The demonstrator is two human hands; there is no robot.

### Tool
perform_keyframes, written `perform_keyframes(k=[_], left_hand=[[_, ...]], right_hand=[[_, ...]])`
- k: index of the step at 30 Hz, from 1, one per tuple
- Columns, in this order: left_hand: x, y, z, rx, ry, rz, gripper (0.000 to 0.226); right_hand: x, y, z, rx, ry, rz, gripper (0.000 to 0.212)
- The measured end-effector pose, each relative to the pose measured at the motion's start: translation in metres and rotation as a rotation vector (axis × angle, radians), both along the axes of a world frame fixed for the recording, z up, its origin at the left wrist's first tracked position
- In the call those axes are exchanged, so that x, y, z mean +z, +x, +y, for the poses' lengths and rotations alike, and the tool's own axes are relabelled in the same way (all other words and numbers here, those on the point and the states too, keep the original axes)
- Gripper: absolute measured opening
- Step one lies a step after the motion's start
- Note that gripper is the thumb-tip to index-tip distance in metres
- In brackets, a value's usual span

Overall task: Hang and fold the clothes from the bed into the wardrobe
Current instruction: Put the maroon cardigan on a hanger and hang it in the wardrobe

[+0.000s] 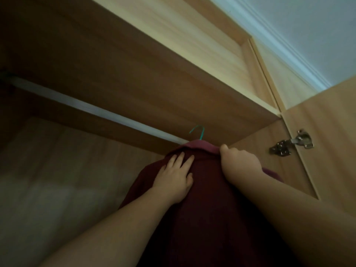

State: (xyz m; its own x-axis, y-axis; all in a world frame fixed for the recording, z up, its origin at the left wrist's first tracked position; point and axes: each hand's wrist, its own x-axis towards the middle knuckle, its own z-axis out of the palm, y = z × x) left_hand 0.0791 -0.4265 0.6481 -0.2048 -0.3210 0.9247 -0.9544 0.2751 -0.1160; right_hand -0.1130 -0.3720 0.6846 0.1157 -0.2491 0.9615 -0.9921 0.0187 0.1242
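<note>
- Hook (198, 132) of a green wire hanger pokes up above the dark red garment (208, 199). The rest of the hanger is hidden under the cloth.
- The hook is right by the near end of the white rail (92, 108). I cannot tell if it hangs on the rail, because the cloth hides that end.
- The bottom of the garment is cut off by the lower edge of the view, so I cannot tell what kind of clothing it is. A lighter pink fold runs along its top.
- The garment is up inside the wardrobe, just under the rail, between the two hands.
- The left hand (176, 175) lies flat on the front of the cloth, near the top, with its fingers straight and spread a little. It holds nothing.
- The right hand (238, 158) grips the top edge of the garment. Its fingers curl over the pink fold and go out of sight behind it.
- Both arms are bare and run off the bottom of the view.
- The far left end of the rail is lost in the dark, and the whole view is a bit blurry.
- The wardrobe is light brown wood. A wooden board (134, 70) sits above the rail, and the back wall (57, 160) is dim.
- The wardrobe door (327, 132) stands open on the right, with a shiny metal hinge (291, 145) on it.
- A pale ceiling (308, 26) shows in the top right corner.
</note>
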Motion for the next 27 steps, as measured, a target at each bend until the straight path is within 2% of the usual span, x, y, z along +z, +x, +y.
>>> perform_keyframes(k=[2, 4, 8, 15, 21, 24, 27], left_hand=[[0.004, -0.004, -0.011, -0.084, 0.076, 0.071, 0.062], [0.005, -0.011, -0.02, -0.103, 0.089, 0.064, 0.062], [0.004, -0.026, -0.031, -0.013, 0.037, -0.046, 0.062], [-0.012, -0.024, -0.035, 0.037, 0.047, 0.024, 0.062], [-0.035, -0.005, -0.002, 0.12, 0.058, 0.021, 0.064], [-0.041, 0.002, 0.023, 0.15, 0.046, 0.033, 0.063], [-0.052, 0.007, 0.057, 0.127, 0.061, 0.048, 0.064]], right_hand=[[0.005, 0.003, -0.023, 0.009, -0.002, -0.009, 0.026], [0.006, 0.004, -0.044, 0.021, -0.034, 0.005, 0.027], [0.01, 0.01, -0.064, 0.063, -0.049, 0.02, 0.029], [0.008, 0.038, -0.056, 0.011, -0.007, 0.058, 0.03], [-0.017, 0.051, -0.035, 0.083, 0.028, 0.054, 0.03], [-0.024, 0.052, -0.021, 0.057, 0.033, 0.066, 0.04], [-0.046, 0.047, -0.001, -0.066, 0.089, 0.158, 0.057]])
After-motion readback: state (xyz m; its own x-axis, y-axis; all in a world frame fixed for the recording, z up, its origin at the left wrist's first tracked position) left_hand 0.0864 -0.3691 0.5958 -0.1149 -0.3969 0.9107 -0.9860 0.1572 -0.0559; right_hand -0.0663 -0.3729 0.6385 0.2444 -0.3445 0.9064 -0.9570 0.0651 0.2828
